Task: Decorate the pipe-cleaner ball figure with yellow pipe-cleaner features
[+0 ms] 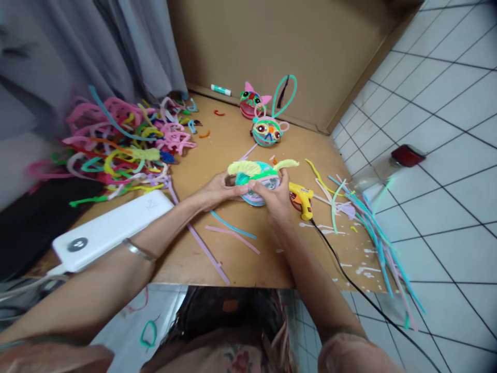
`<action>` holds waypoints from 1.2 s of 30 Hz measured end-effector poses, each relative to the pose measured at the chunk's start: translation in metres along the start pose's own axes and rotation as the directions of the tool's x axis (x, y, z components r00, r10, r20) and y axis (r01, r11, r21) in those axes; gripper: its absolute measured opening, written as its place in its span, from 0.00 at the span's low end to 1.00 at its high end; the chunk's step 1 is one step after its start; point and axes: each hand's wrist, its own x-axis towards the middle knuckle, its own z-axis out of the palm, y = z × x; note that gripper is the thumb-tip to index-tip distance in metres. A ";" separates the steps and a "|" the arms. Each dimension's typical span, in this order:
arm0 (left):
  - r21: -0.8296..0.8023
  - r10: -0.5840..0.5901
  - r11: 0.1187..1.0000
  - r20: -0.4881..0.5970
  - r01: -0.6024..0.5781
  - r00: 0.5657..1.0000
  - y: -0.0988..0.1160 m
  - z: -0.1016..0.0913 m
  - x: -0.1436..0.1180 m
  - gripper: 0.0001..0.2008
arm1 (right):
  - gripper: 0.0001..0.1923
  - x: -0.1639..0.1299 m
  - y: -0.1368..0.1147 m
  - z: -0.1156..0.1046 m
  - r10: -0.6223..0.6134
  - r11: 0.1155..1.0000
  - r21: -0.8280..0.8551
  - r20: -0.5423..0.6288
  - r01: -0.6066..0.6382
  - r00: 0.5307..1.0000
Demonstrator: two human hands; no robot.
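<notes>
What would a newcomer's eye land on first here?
Probably the tangled heap of pink, yellow and blue fuzzy stems on the left of the brown table. Next, the round green-and-blue craft piece with pale yellow fuzzy strips, held at the centre between the left hand and right hand. The yellow glue gun beside the right hand also stands out.

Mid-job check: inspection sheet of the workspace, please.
Surface: brown tabletop, white drips at right.
Job's things: pipe-cleaner ball held; yellow glue gun lying right of it; two animal-face balls behind.
Clutter: pipe-cleaner pile at left; loose pipe cleaners at right, some past the edge.
Hands: left hand and right hand hold the ball.
Cables: black cord from glue gun over the edge; white cable at power bank.
Surroundings: grey curtain, brown panel, white tiles.
</notes>
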 end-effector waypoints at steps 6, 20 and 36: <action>-0.057 0.011 0.998 -0.099 -0.017 0.995 0.006 -0.005 0.001 0.40 | 0.50 0.004 -0.006 -0.004 -0.010 1.000 -0.018 0.083 0.012 0.997; -0.254 0.031 0.965 -0.141 -0.067 0.990 0.014 -0.012 0.002 0.30 | 0.40 0.026 -0.020 -0.078 0.048 -0.052 -0.996 -0.070 -0.068 0.996; -0.211 -0.055 0.977 -0.092 0.034 0.994 0.006 0.000 -0.001 0.33 | 0.37 0.037 -0.011 -0.113 -0.318 0.006 -0.985 -0.168 -0.175 0.933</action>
